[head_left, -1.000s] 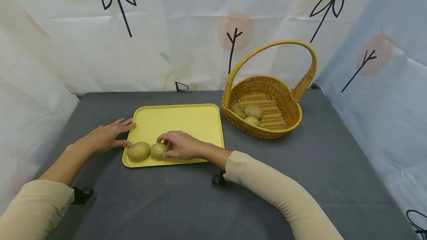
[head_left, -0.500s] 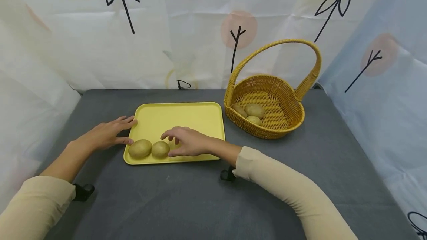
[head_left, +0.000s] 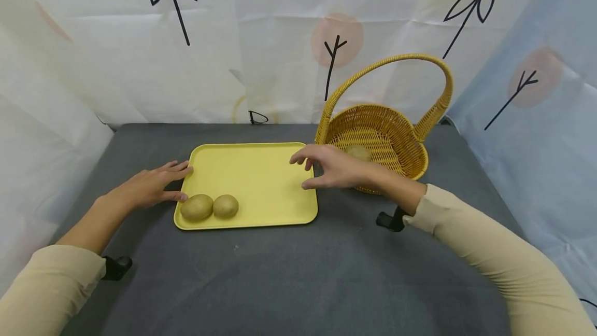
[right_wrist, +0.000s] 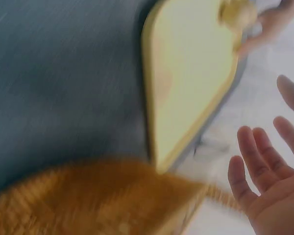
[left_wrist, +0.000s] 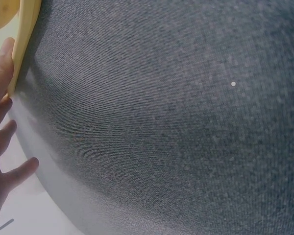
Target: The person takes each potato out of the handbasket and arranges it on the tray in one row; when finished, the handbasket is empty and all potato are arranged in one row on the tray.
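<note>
In the head view, a yellow tray (head_left: 258, 175) lies on the dark cloth-covered bench (head_left: 280, 279), left of centre in the frame. Two potatoes sit side by side in its lower left corner, the larger potato (head_left: 197, 207) to the left of the smaller potato (head_left: 226, 206). The left hand (head_left: 151, 188) rests at the tray's left edge, fingers extended and spread, thumb just beside the larger potato. The right hand (head_left: 333, 166) hangs over the tray's right edge, thumb and fingertips apart, in front of the wicker basket (head_left: 380, 118) at right of centre. A partly hidden potato (head_left: 358, 152) lies in the basket, under its arched handle (head_left: 396, 59). Behind, a patterned white curtain (head_left: 270, 40) fills the top of the frame.
</note>
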A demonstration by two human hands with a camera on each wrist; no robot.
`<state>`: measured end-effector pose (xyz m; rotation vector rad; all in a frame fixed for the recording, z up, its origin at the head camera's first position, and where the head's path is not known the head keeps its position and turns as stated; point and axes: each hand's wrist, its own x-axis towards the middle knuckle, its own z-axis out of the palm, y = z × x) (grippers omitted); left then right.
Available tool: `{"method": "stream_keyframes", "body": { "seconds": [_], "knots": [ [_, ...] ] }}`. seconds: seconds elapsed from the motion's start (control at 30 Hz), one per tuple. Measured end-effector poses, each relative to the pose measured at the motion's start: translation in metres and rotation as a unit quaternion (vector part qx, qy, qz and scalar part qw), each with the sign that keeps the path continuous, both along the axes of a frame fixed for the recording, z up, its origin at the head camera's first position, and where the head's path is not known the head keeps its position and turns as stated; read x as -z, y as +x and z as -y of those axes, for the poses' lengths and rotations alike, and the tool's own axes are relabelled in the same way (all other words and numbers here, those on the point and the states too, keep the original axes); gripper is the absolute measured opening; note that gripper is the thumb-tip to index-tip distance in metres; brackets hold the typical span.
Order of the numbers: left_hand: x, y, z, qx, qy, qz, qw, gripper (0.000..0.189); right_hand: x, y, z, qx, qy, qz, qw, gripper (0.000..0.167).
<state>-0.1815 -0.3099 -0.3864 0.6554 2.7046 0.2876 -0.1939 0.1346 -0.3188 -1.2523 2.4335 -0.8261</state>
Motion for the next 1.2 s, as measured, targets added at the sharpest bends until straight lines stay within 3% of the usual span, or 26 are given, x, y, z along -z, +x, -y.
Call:
{"method": "stream_keyframes", "body": {
  "seconds": [0.27,0.47,0.57,0.77,0.93,1.2],
  "knots": [
    [-0.003,0.000,0.000,0.007,-0.004,-0.007,0.9999,0.089,-0.017,-0.031,-0.070,0.089,0.049,0.046,0.9938,0.055],
    [-0.001,0.001,0.001,0.004,-0.007,-0.003,1.0000,0.091,-0.014,-0.056,-0.101,0.118,0.086,0.085,0.9856,0.062],
    [0.001,0.001,0.002,0.005,-0.005,-0.003,1.0000,0.091,-0.012,-0.064,-0.110,0.124,0.109,0.126,0.9782,0.067],
    [0.002,0.001,0.001,0.005,-0.003,0.001,1.0000,0.092,-0.009,-0.074,-0.124,0.135,0.134,0.228,0.9549,0.077],
    [0.002,0.002,0.001,0.005,-0.002,0.000,1.0000,0.092,-0.006,-0.081,-0.133,0.163,0.131,0.326,0.9220,0.081],
    [0.000,0.002,0.001,0.002,-0.001,-0.005,1.0000,0.090,-0.005,-0.090,-0.135,0.175,0.133,0.387,0.8956,0.079]
  ]
}}
